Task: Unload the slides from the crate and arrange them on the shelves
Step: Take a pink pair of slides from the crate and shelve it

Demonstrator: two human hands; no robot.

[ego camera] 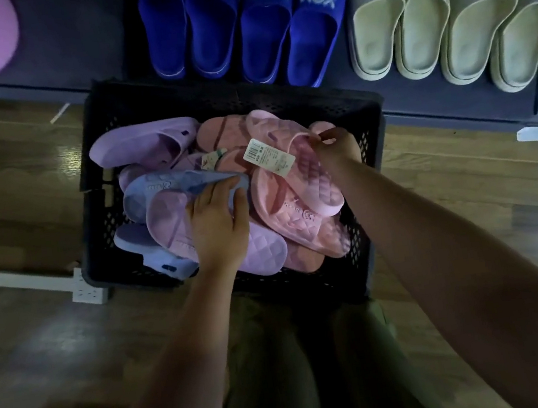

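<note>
"What stood on the shelf (72,41)?"
"Four blue slides (215,31), four beige slides (425,19)."
"And in the crate (211,97)?"
"The left hand (218,224) curled round one periwinkle slide (161,187); the right hand (340,152) pinched one pink slide (295,182)."

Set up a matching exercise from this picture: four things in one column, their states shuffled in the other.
Things:
1. crate
2. left hand
3. right hand
4. tag

States:
A. pinches the pink slide
B. black, holds the slides
C. white, lies on the pink slide
D. grips the blue-grey slide

Pairs: 1-B, 2-D, 3-A, 4-C
</note>
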